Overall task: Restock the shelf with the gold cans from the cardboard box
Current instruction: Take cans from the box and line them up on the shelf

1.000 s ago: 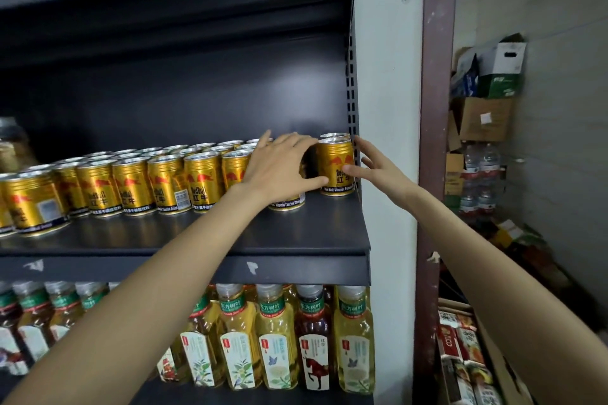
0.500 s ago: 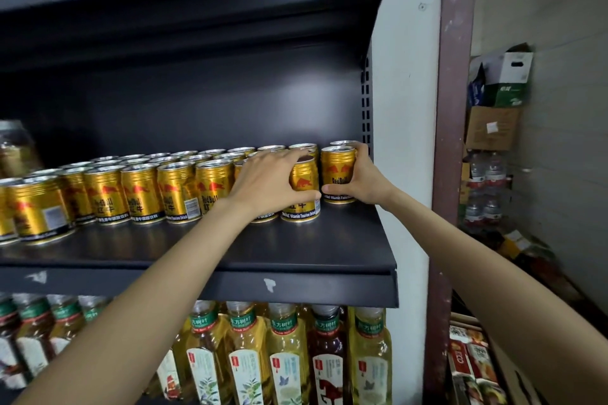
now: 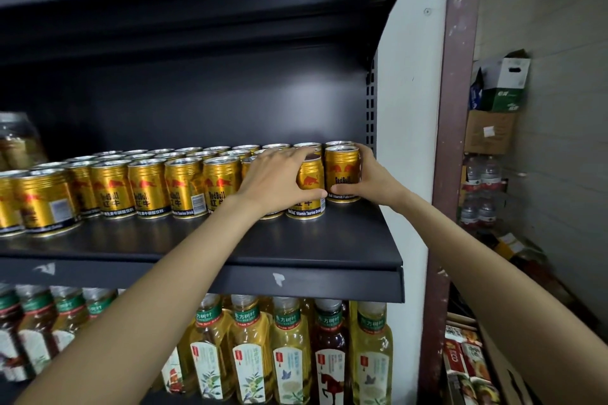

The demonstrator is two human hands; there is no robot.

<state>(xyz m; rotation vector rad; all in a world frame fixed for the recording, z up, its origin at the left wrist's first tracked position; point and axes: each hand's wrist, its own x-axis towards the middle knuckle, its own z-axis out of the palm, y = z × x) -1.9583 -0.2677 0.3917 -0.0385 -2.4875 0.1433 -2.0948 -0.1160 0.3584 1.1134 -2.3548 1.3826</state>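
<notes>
Dim, soft light; glare on can tops point(image 3: 184, 159); edges bend, corners blur

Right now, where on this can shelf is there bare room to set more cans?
The bare strip of shelf between the front row of gold cans and the shelf's front lip is free. Behind that row the cans stand close together. The right end is crowded: left hand and right hand each grip a can.

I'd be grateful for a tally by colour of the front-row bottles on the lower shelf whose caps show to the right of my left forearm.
Yellow tea bottles: 4
Dark red tea bottle: 1
Total: 5
</notes>
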